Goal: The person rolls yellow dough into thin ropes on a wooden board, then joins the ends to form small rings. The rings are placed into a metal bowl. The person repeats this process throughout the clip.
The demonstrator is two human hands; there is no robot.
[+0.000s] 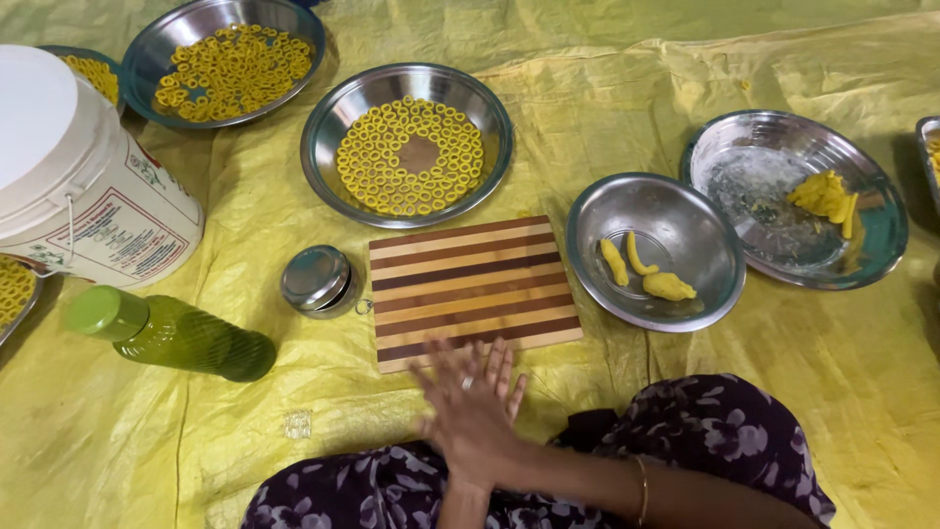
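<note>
White bucket, green bottle lying sideways, cap left, small steel tin at left. Striped cutting board centre, long axis left-right. Hands pressed palm to palm (blurred), touching board's near edge. Steel bowl with dough pieces right.

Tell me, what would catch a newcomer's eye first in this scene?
Probably the steel plate at top centre, filled with small yellow dough rings laid in neat circles, with a second plate of rings behind it to the left. Next, the striped wooden board in the middle of the yellow sheet, with the person's hands pressed palm to palm at its near edge. A green bottle lies on its side at left.
</note>
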